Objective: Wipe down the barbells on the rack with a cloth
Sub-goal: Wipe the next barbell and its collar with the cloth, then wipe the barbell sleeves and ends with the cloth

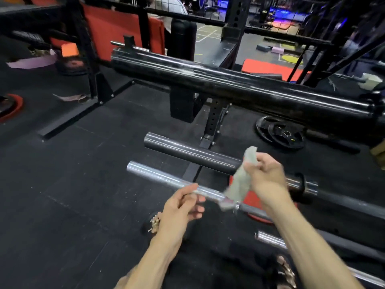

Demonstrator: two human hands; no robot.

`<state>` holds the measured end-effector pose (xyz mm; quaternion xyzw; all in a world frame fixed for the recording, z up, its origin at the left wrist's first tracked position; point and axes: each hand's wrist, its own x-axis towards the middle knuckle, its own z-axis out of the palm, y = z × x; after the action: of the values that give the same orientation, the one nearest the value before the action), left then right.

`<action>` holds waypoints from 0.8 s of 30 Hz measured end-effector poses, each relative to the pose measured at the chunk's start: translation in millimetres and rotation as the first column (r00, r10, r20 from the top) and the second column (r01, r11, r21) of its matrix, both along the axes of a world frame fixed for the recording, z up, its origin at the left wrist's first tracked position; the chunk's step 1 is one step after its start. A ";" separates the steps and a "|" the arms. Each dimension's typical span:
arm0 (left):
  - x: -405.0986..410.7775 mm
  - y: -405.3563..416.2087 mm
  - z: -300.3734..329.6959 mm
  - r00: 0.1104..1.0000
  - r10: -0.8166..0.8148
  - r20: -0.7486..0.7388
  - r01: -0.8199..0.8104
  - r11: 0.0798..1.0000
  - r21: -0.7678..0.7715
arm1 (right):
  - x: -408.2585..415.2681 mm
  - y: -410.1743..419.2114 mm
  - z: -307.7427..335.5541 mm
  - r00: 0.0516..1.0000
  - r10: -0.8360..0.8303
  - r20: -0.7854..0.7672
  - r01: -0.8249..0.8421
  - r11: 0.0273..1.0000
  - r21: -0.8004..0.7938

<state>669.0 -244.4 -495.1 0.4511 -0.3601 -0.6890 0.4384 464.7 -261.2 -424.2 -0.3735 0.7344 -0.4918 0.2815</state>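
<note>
Right hand (267, 177), grip closed: my fingers and thumb pinch a grey cloth (239, 184) near its upper end, so a short tuft stands above the fingers and the longer part hangs down to the chrome barbell sleeve (162, 180), its lower edge lying on or just in front of the sleeve where it meets the collar; I cannot tell if it presses there. Left hand (183, 205), grip slack: fingers loosely curled and holding nothing, the fingertips (194, 187) at or just over the same sleeve, left of the cloth; contact is blurred. Chrome sleeve: runs from lower right up to the left, its free end pointing left. Second sleeve, dark steel (191, 153): lies just behind and parallel. Thick black bar (239, 84): crosses the view above both, higher on the rack (214, 119), scuffed with pale streaks. Third chrome bar end (268, 238): lower right, under my right forearm. Floor (73, 174): black rubber matting. Black weight plates (281, 133): two, flat on the floor behind the rack, one marked 5. Red plate (12, 107): at the left edge. Red pads (112, 30): upright behind a black wire fence at the top. Room beyond: dim, with blue and purple light in the far right corner.
</note>
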 end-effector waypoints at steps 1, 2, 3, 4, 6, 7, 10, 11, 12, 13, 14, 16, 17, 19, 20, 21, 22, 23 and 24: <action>3.1 0.5 -6.1 1.000 0.005 0.003 -0.005 1.000 0.008 | 14.4 -12.7 -4.0 0.999 0.025 -0.030 -0.025 1.000 0.015; 6.9 1.4 -11.6 1.000 0.011 0.006 -0.011 1.000 0.018 | 28.6 -26.2 -7.4 0.996 0.067 -0.057 -0.066 0.998 0.021; 10.5 2.1 -15.9 1.000 0.019 0.002 -0.019 0.999 0.033 | 45.2 -38.6 -7.1 0.990 0.112 -0.085 -0.110 0.994 0.025; 13.5 2.2 -19.1 1.000 0.027 -0.010 -0.027 0.999 0.047 | 60.0 -52.2 -8.4 0.983 0.148 -0.107 -0.145 0.989 0.032; 17.3 2.6 -21.6 0.998 0.035 -0.051 -0.031 0.997 0.067 | 90.5 -76.1 -6.1 0.976 0.202 -0.078 -0.198 0.979 0.049; 18.6 2.6 -22.0 0.997 0.032 -0.068 -0.027 0.997 0.076 | 106.5 -85.2 -1.6 0.974 0.221 -0.044 -0.219 0.974 0.053; 22.4 3.7 -22.1 0.996 0.035 -0.080 -0.028 0.996 0.081 | 147.4 -95.0 15.5 0.932 0.325 0.161 -0.343 0.934 0.104; 23.9 4.7 -22.5 0.996 0.046 -0.075 -0.040 0.996 0.079 | 154.6 -91.6 19.2 0.899 0.349 0.263 -0.388 0.915 0.111; 25.3 6.7 -21.5 0.996 0.059 -0.068 -0.053 0.996 0.078 | 157.4 -84.2 21.7 0.868 0.362 0.339 -0.416 0.904 0.101; 26.5 9.3 -19.6 0.996 0.070 -0.058 -0.065 0.995 0.079 | 155.2 -74.2 24.1 0.851 0.362 0.381 -0.419 0.905 0.075; 26.9 12.7 -17.0 0.996 0.076 -0.053 -0.072 0.994 0.079 | 148.7 -63.1 26.0 0.845 0.344 0.408 -0.396 0.917 0.046; 28.0 23.5 -10.7 0.997 0.069 -0.038 -0.066 0.994 0.083 | 130.7 -33.5 34.0 0.822 0.314 0.476 -0.357 0.934 0.001; 28.5 29.4 -6.5 0.998 0.050 -0.034 -0.047 0.996 0.081 | 120.2 -18.2 38.6 0.813 0.307 0.494 -0.349 0.937 -0.008; 27.1 45.8 11.0 0.996 -0.008 -0.087 0.014 0.998 0.066 | 99.6 16.6 53.3 0.812 0.311 0.494 -0.350 0.937 -0.014; 24.7 56.0 23.7 0.988 -0.042 -0.150 0.054 0.996 0.073 | 90.1 34.5 61.1 0.806 0.320 0.498 -0.357 0.934 -0.021; 21.2 67.4 38.4 0.969 -0.075 -0.236 0.099 0.991 0.094 | 81.2 52.7 69.6 0.804 0.331 0.493 -0.366 0.930 -0.027; 16.4 80.0 53.8 0.937 -0.099 -0.334 0.147 0.981 0.123 | 72.2 70.7 78.1 0.808 0.339 0.483 -0.369 0.929 -0.034; 11.4 92.8 68.6 0.905 -0.118 -0.410 0.193 0.970 0.146 | 62.3 89.0 86.3 0.815 0.335 0.473 -0.360 0.932 -0.040; 6.0 105.3 81.5 0.870 -0.145 -0.472 0.235 0.962 0.139 | 52.3 107.4 94.5 0.817 0.329 0.474 -0.348 0.936 -0.051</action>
<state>675.0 -139.2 -413.6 0.2785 -0.2213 -0.8470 0.3950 517.0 -153.8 -329.7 -0.3603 0.5738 -0.4962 0.5429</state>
